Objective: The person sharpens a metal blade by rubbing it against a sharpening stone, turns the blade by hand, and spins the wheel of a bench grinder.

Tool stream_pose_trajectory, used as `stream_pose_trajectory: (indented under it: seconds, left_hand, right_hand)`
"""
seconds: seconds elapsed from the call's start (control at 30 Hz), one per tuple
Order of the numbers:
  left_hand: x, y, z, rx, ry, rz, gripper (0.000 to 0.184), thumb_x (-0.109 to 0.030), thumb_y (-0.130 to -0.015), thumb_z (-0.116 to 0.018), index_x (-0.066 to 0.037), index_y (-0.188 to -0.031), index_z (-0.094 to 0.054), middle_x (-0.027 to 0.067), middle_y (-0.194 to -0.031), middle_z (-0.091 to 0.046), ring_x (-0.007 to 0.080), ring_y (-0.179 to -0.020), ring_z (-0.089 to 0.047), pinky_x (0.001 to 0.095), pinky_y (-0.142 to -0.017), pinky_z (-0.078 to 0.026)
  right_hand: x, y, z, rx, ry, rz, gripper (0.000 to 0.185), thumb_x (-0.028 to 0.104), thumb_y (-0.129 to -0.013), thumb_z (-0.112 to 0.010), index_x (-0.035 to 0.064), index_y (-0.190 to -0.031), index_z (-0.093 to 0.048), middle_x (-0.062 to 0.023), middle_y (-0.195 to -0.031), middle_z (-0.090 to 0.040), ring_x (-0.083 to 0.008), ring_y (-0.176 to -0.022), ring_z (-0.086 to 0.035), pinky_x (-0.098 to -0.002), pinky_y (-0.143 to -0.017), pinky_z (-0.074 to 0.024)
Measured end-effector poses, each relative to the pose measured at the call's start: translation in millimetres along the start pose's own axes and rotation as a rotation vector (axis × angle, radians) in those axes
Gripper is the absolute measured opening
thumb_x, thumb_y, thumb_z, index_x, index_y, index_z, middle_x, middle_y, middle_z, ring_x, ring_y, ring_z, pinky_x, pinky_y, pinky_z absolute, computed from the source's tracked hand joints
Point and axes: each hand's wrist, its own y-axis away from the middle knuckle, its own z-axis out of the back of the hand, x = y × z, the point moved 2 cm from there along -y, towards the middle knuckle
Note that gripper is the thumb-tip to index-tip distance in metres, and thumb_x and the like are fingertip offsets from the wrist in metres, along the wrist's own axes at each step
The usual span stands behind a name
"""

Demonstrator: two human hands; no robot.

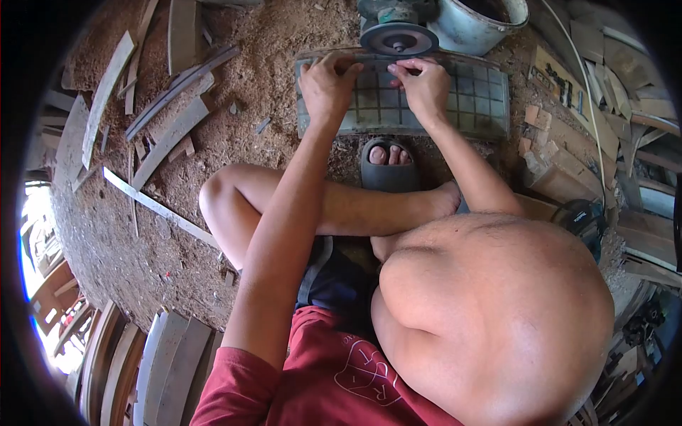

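Both of my hands are over a gridded, glass-like panel [387, 124] lying on the ground. My left hand [329, 84] is at the panel's left part, thumb and index finger pinched towards the middle. My right hand [424, 82] is to the right of it, its thumb and fingertips also pinched together, facing the left hand. Anything between the fingertips is too small to make out. Just above and between the hands is a round grinding disc [399, 40] on a greenish machine [389, 13].
A white bucket [469, 32] stands beside the machine. Curved wood strips [172, 142] lie on the sawdust-covered ground at left. Wood blocks [565, 170] are piled at right. A pale cable [588, 78] runs down the right side. My sandalled foot [389, 165] is below the panel.
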Motion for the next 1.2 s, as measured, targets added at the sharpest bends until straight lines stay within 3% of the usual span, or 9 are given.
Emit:
stream_pose_trajectory:
  seconds: [0.27, 0.5, 0.6, 0.77, 1.0, 1.07, 1.2]
  left_hand:
    - [-5.4, 16.2, 3.6, -0.157, -0.052, 0.18, 0.027, -0.036, -0.083, -0.081, -0.013, -0.098, -0.083, 0.0069, -0.097, -0.077, 0.035, -0.105, -0.06, 0.046, -0.1, -0.041]
    - [-2.4, 19.4, 3.0, -0.161, -0.035, 0.193, 0.026, -0.034, -0.084, -0.08, -0.013, -0.099, -0.083, 0.008, -0.098, -0.076, 0.0354, -0.107, -0.059, 0.0462, -0.102, -0.041]
    - [1.2, 19.7, 1.8, -0.185, -0.106, 0.16, 0.03, -0.04, -0.086, -0.079, -0.014, -0.101, -0.083, 0.0073, -0.1, -0.077, 0.0346, -0.104, -0.062, 0.0456, -0.101, -0.044]
    - [1.9, 18.2, 1.6, -0.138, -0.025, 0.205, 0.024, -0.032, -0.085, -0.079, -0.014, -0.099, -0.084, 0.0092, -0.103, -0.075, 0.0366, -0.11, -0.057, 0.0466, -0.105, -0.04]
    - [-2.5, 15.2, 4.0, -0.126, -0.047, 0.231, 0.023, -0.033, -0.086, -0.079, -0.014, -0.098, -0.084, 0.0085, -0.102, -0.075, 0.0364, -0.11, -0.058, 0.0465, -0.105, -0.04]
    - [0.6, 12.9, 2.1, -0.153, -0.125, 0.198, 0.032, -0.042, -0.086, -0.079, -0.015, -0.101, -0.084, 0.0092, -0.096, -0.078, 0.0346, -0.102, -0.064, 0.0451, -0.099, -0.048]
    - [0.1, 8.0, 2.7, -0.099, -0.131, 0.255, 0.031, -0.044, -0.086, -0.078, -0.017, -0.101, -0.085, 0.0085, -0.095, -0.079, 0.0352, -0.102, -0.065, 0.0441, -0.1, -0.048]
  right_hand:
    - [8.9, 3.7, -3.7, -0.007, 0.01, 0.061, 0.016, 0.01, -0.093, -0.076, -0.0049, -0.096, -0.078, -0.0142, -0.093, -0.074, -0.0224, -0.067, -0.076, -0.0312, -0.061, -0.0595]
    - [9.0, 2.8, -8.8, -0.056, 0.062, 0.02, 0.021, 0.019, -0.094, -0.076, -0.0021, -0.094, -0.079, -0.0111, -0.081, -0.077, -0.019, -0.062, -0.076, -0.031, -0.06, -0.0567]
    - [6.4, 2.8, -9.6, -0.062, 0.069, 0.037, 0.023, 0.021, -0.095, -0.076, -0.0012, -0.094, -0.079, -0.0109, -0.08, -0.077, -0.0189, -0.062, -0.076, -0.0315, -0.06, -0.056]
    - [7.7, 1.7, -9.4, -0.054, 0.07, 0.015, 0.022, 0.021, -0.095, -0.075, -0.0004, -0.093, -0.079, -0.0109, -0.078, -0.077, -0.0188, -0.061, -0.075, -0.0314, -0.06, -0.0556]
    - [14.8, 1.8, -6.3, -0.042, 0.11, -0.029, 0.022, 0.022, -0.095, -0.076, 0.0, -0.094, -0.079, -0.0113, -0.076, -0.077, -0.0185, -0.061, -0.076, -0.0319, -0.06, -0.0559]
    - [15.4, 1.7, -5.2, -0.04, 0.113, -0.029, 0.022, 0.022, -0.095, -0.076, 0.0, -0.094, -0.08, -0.0116, -0.077, -0.077, -0.0186, -0.061, -0.076, -0.0321, -0.06, -0.0562]
    - [13.6, 0.8, -5.7, -0.041, 0.118, -0.028, 0.022, 0.021, -0.095, -0.076, -0.0004, -0.094, -0.08, -0.0124, -0.077, -0.078, -0.019, -0.062, -0.076, -0.0324, -0.061, -0.0568]
